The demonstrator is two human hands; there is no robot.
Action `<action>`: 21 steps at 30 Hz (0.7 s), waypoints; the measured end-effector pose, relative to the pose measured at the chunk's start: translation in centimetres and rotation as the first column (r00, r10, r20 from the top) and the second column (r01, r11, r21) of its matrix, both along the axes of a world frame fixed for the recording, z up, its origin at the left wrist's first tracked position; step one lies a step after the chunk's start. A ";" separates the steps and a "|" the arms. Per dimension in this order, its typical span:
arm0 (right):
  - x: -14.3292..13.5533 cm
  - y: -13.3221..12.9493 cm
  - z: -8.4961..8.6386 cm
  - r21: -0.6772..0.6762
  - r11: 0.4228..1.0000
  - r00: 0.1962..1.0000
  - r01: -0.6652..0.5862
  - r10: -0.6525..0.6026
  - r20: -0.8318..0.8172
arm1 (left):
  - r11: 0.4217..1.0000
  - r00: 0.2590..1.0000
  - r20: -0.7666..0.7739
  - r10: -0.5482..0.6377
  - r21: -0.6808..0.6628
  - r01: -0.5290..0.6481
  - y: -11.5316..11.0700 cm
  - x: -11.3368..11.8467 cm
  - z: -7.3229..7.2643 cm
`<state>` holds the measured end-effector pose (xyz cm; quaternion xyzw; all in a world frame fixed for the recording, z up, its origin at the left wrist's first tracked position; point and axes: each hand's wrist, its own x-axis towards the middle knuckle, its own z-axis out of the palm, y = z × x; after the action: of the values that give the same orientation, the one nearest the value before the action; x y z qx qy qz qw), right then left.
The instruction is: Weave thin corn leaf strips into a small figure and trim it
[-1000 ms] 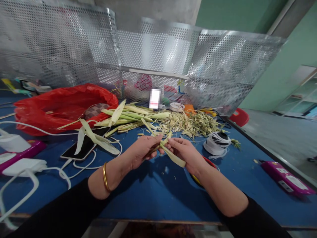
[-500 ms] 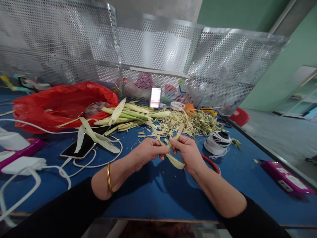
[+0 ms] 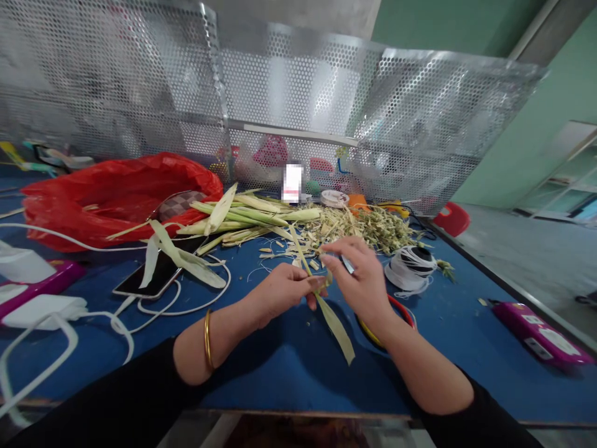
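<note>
Pale green and thin, a leaf strip (image 3: 336, 328) is pinched in the left hand (image 3: 281, 289), its tail poking out past the thumb. The right hand (image 3: 360, 275) curls just beside it; its grip is hard to tell. A snug, soft pinch should stop tears.

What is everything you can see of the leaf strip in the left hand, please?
The leaf strip is pale yellowish, long and ribbonlike, resembling husk. The left hand pinches it partway along. Its narrower end points away toward the plant scraps; its broader end slants toward the near right, over the table. Whether the right hand touches it is unclear.
</note>
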<state>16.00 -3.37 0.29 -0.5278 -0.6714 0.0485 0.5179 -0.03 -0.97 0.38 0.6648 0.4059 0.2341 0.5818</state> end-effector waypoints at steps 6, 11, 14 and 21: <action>-1.3 -0.4 -0.6 -0.449 0.779 0.841 -0.437 0.178 -0.511 | 0.998 0.999 -0.021 -0.039 0.039 0.040 -0.5 0.3 0.0; -1.3 -0.2 -0.7 -0.341 0.882 0.832 -0.326 0.096 -0.546 | 0.998 0.998 0.018 -0.053 -0.016 0.053 -0.5 0.3 0.0; -1.4 -0.2 -0.8 -0.288 0.922 0.868 -0.258 0.091 -0.489 | 0.997 0.997 0.015 -0.076 -0.020 0.076 -0.5 0.2 -0.1; -1.8 -0.2 -1.1 -0.227 0.951 0.921 -0.208 0.113 -0.373 | 0.984 0.987 0.017 -0.163 0.076 0.161 -0.7 0.2 -0.5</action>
<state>14.16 -3.53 -0.82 -0.5169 -0.5957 0.2741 0.5502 0.20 -1.69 -0.16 0.7139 0.3348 0.2088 0.5785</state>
